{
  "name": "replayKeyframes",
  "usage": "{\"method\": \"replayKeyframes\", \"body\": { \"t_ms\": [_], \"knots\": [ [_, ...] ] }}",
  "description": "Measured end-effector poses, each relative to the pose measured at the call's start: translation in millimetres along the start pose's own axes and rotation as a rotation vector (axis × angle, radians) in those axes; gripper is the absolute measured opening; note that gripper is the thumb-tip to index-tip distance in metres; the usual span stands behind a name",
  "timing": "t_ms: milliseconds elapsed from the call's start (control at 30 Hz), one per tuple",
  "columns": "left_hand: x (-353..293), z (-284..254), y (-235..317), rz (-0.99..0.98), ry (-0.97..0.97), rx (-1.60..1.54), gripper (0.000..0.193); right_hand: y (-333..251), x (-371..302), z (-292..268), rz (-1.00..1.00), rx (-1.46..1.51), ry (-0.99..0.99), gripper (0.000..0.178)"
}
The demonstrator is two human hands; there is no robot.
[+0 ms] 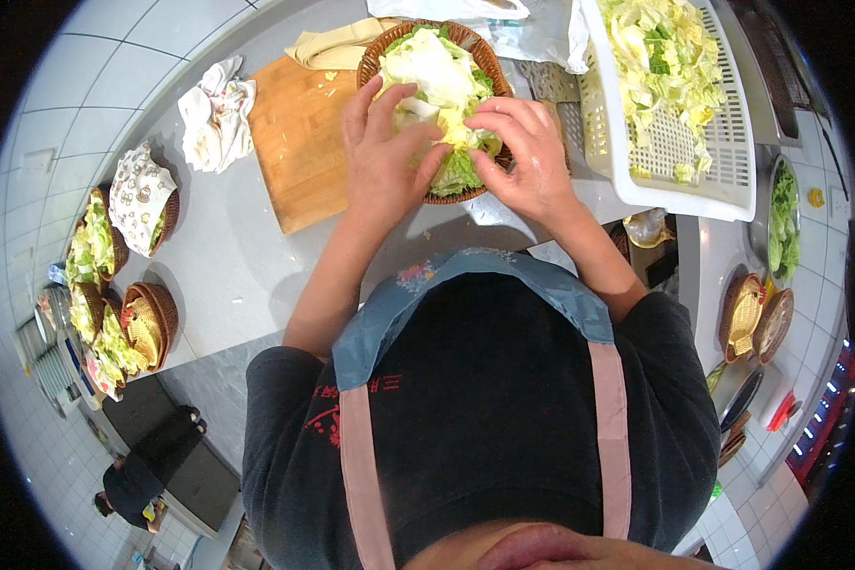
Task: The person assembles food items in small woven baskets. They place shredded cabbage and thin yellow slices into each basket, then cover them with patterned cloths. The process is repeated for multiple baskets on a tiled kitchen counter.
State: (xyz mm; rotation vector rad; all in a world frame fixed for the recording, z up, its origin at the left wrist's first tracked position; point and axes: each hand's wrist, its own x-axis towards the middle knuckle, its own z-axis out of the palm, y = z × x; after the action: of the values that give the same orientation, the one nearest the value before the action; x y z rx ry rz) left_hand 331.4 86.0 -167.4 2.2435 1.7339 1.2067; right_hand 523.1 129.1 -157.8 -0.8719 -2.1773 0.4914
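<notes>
A round brown wicker basket stands at the far middle of the counter, heaped with pale green and white cabbage leaves. Over its left side, my left hand rests on the leaves with curved, parted fingers. My right hand comes in from the basket's right side, its thumb and fingers apart and touching a yellowish leaf between the two hands. The lower ends of some fingers sink among the leaves, so their tips are partly hidden.
Left of the basket lies a wooden cutting board, with a crumpled white cloth beyond it. A white plastic crate of torn leaves stands at right. More wicker baskets line the left edge. Another person is at lower left.
</notes>
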Motion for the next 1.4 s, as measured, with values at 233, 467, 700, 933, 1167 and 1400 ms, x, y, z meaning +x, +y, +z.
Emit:
{"method": "replayKeyframes", "body": {
  "t_ms": [233, 467, 700, 933, 1167, 1400],
  "knots": [
    [7.2, -11.6, 11.3, -0.185, -0.033, -0.493, 0.015, -12.1, 19.2, 0.1, 0.148, 0.329, -0.081, 0.027],
    [4.2, -12.4, 8.8, -0.615, -0.119, -1.136, 0.012, -12.8, 22.0, -9.4, 0.41, 0.706, -0.256, 0.023],
    [11.0, -14.1, 11.6, -0.774, -0.015, -1.23, 0.01, 3.2, 21.4, -5.4, 0.474, 0.927, -0.225, 0.024],
    [18.0, -7.5, 15.0, -0.589, -0.012, -0.852, 0.016, -3.5, 33.3, 4.7, 0.493, 0.721, -0.272, 0.029],
    [20.0, -9.0, 3.6, -0.526, -0.232, -0.683, 0.029, 0.5, 35.9, 5.4, 0.473, 0.643, -0.226, 0.019],
    [24.6, -20.6, -5.1, -0.322, -0.198, -0.35, 0.024, 6.3, 36.3, -4.7, 0.235, 0.319, -0.139, 0.019]
  ]
}}
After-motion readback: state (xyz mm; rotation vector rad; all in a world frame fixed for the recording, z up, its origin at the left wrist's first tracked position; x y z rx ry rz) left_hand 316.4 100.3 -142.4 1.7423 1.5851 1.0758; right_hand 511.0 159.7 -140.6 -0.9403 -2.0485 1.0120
